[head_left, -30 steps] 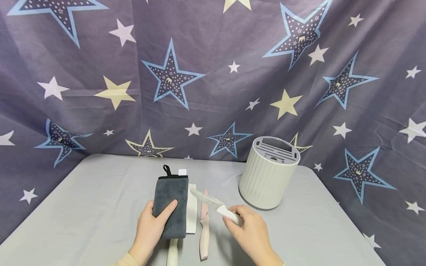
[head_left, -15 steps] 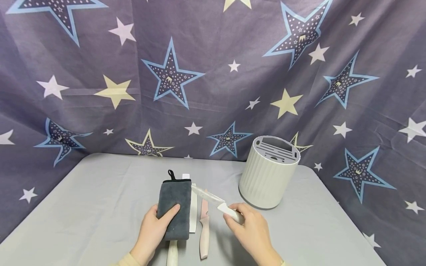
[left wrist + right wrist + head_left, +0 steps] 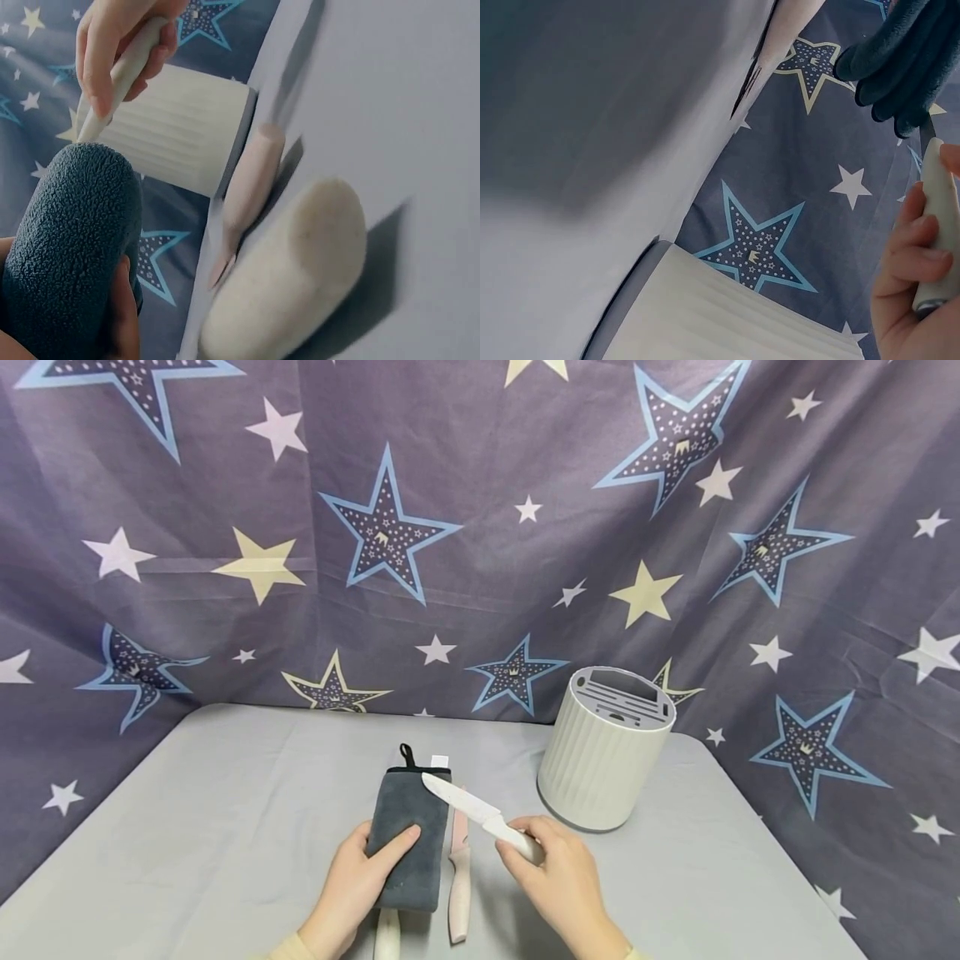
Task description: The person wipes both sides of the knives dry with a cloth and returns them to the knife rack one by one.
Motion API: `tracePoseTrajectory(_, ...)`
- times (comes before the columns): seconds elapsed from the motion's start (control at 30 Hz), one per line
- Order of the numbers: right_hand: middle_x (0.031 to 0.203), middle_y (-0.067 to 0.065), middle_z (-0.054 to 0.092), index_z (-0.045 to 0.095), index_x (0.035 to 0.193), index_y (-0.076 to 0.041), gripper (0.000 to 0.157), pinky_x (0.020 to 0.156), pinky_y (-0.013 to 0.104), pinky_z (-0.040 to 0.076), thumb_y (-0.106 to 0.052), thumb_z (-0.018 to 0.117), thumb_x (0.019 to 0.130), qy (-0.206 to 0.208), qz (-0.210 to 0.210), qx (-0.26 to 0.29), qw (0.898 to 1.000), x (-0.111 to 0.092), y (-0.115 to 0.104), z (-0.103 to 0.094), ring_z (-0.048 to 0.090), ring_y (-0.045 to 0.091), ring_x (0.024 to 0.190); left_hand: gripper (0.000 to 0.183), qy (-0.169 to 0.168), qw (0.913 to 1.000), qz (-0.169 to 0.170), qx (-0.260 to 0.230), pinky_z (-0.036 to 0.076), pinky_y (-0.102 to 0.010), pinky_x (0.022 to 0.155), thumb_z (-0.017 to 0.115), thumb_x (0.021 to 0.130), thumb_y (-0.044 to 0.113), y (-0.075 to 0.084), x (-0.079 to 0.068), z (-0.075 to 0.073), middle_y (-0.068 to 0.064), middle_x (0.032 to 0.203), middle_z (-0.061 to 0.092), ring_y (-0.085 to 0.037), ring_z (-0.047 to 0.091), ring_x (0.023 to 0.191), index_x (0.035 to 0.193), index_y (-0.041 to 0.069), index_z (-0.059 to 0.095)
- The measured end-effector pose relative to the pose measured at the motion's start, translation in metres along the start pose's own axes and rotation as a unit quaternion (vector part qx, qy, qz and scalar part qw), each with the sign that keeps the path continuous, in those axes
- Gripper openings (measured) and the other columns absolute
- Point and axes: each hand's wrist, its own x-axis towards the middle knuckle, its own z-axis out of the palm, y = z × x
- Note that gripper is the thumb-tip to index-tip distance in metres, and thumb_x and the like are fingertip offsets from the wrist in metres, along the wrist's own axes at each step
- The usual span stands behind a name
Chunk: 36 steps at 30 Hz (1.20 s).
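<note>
My left hand (image 3: 352, 877) grips a folded dark grey towel (image 3: 416, 881), thumb on its front, with a black loop and white tag at the top. My right hand (image 3: 562, 881) holds a white-handled kitchen knife (image 3: 465, 802), its pale blade pointing up and left. That blade's tip overlaps the towel's upper right corner in the head view. A pink knife (image 3: 459, 902) lies on the table between my hands. Below the towel shows the cream handle (image 3: 387, 935) of another knife, its blade hidden; this handle (image 3: 292, 270) looms large in the left wrist view.
A ribbed cream knife block (image 3: 600, 768) with slots in its dark top stands at the back right, beyond my right hand. The table's grey cloth (image 3: 187, 827) meets a star-printed curtain (image 3: 480, 568) at the back and sides.
My left hand has shifted the towel to the right and slightly down, covering the white blade lying behind it. The held knife stays nearly in place, its tip now overlapping the towel.
</note>
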Motion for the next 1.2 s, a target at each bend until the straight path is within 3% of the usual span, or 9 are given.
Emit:
tracePoseTrajectory(0.37, 0.081, -0.018, 0.066, 0.073, 0.092, -0.028, 0.014, 0.056, 0.019, 0.037, -0.029, 0.08, 0.079, -0.002, -0.003, 0.01, 1.0, 0.002, -0.003, 0.0, 0.044, -0.004, 0.062, 0.058, -0.022, 0.9997, 0.0, -0.01, 0.052, -0.031, 0.074, 0.073, 0.087, 0.045, 0.008, -0.01, 0.008, -0.007, 0.1, 0.069, -0.017, 0.064, 0.086, 0.123, 0.002, 0.058)
tracePoseTrajectory(0.8, 0.084, -0.014, 0.068, 0.074, 0.093, -0.024, 0.015, 0.057, 0.018, 0.038, -0.029, 0.08, 0.081, -0.01, -0.003, 0.031, 0.999, 0.004, -0.004, 0.002, 0.047, -0.004, 0.065, 0.051, -0.008, 0.9998, 0.016, -0.006, 0.052, -0.03, 0.071, 0.074, 0.088, 0.039, 0.005, -0.013, 0.013, -0.004, 0.095, 0.069, -0.015, 0.065, 0.08, 0.122, 0.004, 0.058)
tracePoseTrajectory(1.2, 0.084, -0.013, 0.068, 0.074, 0.092, -0.024, 0.013, 0.058, 0.018, 0.041, -0.029, 0.079, 0.082, -0.012, -0.003, 0.052, 0.999, 0.003, -0.008, 0.006, 0.051, -0.003, 0.068, 0.054, -0.025, 0.9993, 0.023, -0.012, 0.054, -0.031, 0.069, 0.076, 0.084, 0.041, 0.008, -0.016, 0.016, -0.007, 0.095, 0.069, -0.018, 0.067, 0.078, 0.118, 0.004, 0.058)
